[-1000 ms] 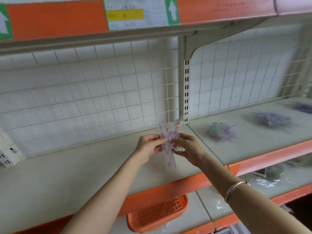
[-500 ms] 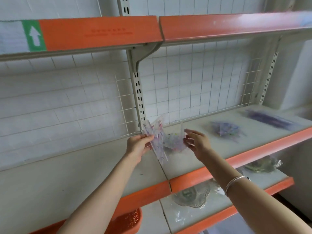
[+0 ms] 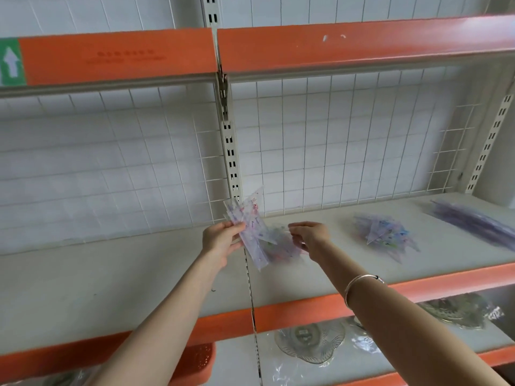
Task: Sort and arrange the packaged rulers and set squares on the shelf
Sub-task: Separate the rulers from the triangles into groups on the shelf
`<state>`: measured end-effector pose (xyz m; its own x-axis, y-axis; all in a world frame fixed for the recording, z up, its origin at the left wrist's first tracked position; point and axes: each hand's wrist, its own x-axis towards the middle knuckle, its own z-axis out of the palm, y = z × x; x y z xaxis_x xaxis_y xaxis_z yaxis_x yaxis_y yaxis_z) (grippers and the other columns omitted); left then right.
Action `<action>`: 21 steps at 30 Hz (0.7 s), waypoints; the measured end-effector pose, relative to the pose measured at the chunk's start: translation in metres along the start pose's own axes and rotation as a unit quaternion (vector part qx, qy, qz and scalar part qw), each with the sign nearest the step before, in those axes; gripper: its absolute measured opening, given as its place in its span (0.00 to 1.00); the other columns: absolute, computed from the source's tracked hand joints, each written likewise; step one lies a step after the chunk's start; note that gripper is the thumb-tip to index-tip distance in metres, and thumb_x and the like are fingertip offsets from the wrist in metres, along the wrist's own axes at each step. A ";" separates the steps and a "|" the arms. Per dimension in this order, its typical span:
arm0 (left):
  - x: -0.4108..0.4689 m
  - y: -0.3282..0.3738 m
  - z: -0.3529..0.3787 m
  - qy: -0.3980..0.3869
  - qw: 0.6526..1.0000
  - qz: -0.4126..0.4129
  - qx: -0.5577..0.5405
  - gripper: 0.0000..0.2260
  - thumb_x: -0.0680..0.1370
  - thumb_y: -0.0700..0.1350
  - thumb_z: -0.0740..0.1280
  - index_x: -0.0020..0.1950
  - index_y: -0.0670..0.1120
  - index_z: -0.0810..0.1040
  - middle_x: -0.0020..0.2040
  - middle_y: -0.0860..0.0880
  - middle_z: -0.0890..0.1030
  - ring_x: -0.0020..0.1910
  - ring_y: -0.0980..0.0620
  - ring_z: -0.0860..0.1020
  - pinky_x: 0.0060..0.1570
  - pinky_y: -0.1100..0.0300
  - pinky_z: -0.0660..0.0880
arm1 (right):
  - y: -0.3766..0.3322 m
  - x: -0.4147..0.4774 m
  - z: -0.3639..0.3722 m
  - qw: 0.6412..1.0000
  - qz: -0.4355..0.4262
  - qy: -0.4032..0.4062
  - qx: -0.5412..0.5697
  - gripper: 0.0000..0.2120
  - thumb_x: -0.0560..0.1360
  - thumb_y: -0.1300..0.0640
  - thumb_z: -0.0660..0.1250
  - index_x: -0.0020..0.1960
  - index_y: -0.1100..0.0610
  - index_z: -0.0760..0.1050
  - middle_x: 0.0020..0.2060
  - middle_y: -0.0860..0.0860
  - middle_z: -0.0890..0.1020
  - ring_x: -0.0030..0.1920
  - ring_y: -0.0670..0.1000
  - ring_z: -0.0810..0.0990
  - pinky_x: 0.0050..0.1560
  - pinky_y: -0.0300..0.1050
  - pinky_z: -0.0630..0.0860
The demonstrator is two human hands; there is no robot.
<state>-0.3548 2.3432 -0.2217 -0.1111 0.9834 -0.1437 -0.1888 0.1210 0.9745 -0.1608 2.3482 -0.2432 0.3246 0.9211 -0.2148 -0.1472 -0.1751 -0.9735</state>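
The left hand (image 3: 221, 240) grips a fanned bundle of packaged rulers (image 3: 249, 229) with its fingers curled round the lower half. The bundle stands almost upright above the shelf (image 3: 334, 277), in front of the slotted post. The right hand (image 3: 309, 236) is just beside it, thumb over curled fingers, pinching the near edge of a translucent set square packet (image 3: 276, 243) that hangs between the two hands and touches the bundle. Further right on the shelf lie a loose pile of set squares (image 3: 386, 235) and, well apart by the end post, a blurred heap of purple rulers (image 3: 473, 221). A bracelet (image 3: 362, 285) circles the right wrist.
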 end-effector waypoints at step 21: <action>0.034 0.009 -0.002 -0.074 0.994 -0.068 -0.045 0.07 0.72 0.31 0.71 0.39 0.42 0.77 0.35 0.46 0.84 0.38 0.50 0.82 0.38 0.56 0.80 | -0.012 0.004 0.033 0.976 -0.142 -0.038 -0.158 0.08 0.72 0.56 0.72 0.43 0.61 0.82 0.34 0.51 0.82 0.36 0.47 0.77 0.39 0.38 0.71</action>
<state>-0.3626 2.3774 -0.2185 0.0653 0.9688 -0.2389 -0.2803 0.2476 0.9274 -0.1887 2.3660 -0.2295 0.2385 0.9691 0.0625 0.2390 0.0038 -0.9710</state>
